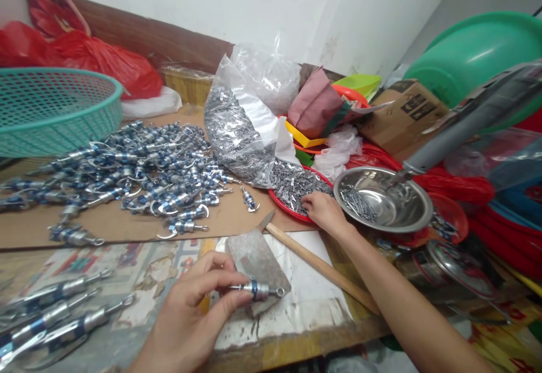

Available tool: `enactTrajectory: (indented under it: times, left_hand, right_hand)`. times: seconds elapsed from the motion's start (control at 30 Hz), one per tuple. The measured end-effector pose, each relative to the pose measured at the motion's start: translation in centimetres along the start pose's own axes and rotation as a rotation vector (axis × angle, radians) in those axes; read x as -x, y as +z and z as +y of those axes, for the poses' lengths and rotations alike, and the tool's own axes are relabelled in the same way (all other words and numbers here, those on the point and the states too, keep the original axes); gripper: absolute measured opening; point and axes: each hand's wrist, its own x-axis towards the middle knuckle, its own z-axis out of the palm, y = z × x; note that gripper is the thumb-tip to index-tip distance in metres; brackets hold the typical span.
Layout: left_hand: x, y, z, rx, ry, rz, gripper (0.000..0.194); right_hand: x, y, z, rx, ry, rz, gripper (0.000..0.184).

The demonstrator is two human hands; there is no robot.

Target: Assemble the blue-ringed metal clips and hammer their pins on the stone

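My left hand (192, 311) is closed on a small silver fitting with a blue band (256, 290), held level over a grey metal block (256, 260). My right hand (324, 210) reaches into a red tray (296, 216) of small silver parts, fingers curled down onto them; what they pinch is hidden. A wooden-handled tool (322, 266) lies between the two hands. A steel bowl (383, 198) with several nails sits just right of my right hand.
A big heap of finished silver-and-blue fittings (139, 170) covers the cardboard on the left, with more fittings (55, 319) at the near left. A teal basket (51, 108), a plastic bag of small parts (241, 130), a cardboard box (402, 113) and a green basin (478, 51) stand behind.
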Motion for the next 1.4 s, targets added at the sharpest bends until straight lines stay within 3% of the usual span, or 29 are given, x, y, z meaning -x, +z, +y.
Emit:
enactTrajectory:
  times: [0.13,0.23,0.33,0.43,0.6,0.7,0.77,0.93,1.03,1.2,1.4]
  left_hand:
    - [0.1,-0.1,0.0,0.046,0.015,0.006,0.014]
    - [0.1,0.1,0.3,0.099,-0.024,-0.008,0.013]
    - [0.1,0.4,0.6,0.135,-0.073,0.051,0.013]
    - [0.1,0.5,0.6,0.116,-0.096,0.134,0.026]
    - [0.1,0.6,0.7,0.106,-0.049,0.122,0.027]
    - [0.1,0.7,0.7,0.133,-0.022,0.078,0.024]
    - [0.2,0.5,0.6,0.166,-0.051,0.064,0.021]
    - [0.3,-0.1,1.3,0.208,-0.156,0.085,0.008]
    - [0.3,-0.4,1.9,0.107,-0.123,0.136,0.007]
    - [0.3,-0.9,1.9,0.019,-0.052,0.011,0.011]
    - [0.1,-1.5,1.5,0.092,-0.120,-0.060,0.013]
  right_hand:
    - [1.3,-0.5,-0.4,-0.137,-0.007,0.136,0.014]
    - [3.9,-0.8,-2.8,-0.316,-0.034,0.216,0.022]
    - [7.7,-0.9,-6.9,-0.503,-0.119,0.130,0.020]
    - [11.0,-0.7,-10.4,-0.821,-0.260,-0.015,0.010]
    - [12.3,-0.2,-11.3,-1.071,-0.274,-0.069,0.007]
    - [12.3,-0.1,-10.8,-1.070,-0.283,-0.078,0.009]
    - [12.6,-0.1,-10.6,-0.996,-0.355,-0.020,0.010]
    - [13.1,-0.9,-9.8,-0.533,-0.878,0.291,0.020]
    - [12.9,-1.5,-9.4,-0.303,-1.060,0.313,0.023]
    - [12.7,-1.6,-9.8,-0.363,-0.981,0.352,0.020]
    - [12.9,-1.3,-10.3,-0.451,-0.937,0.334,0.021]
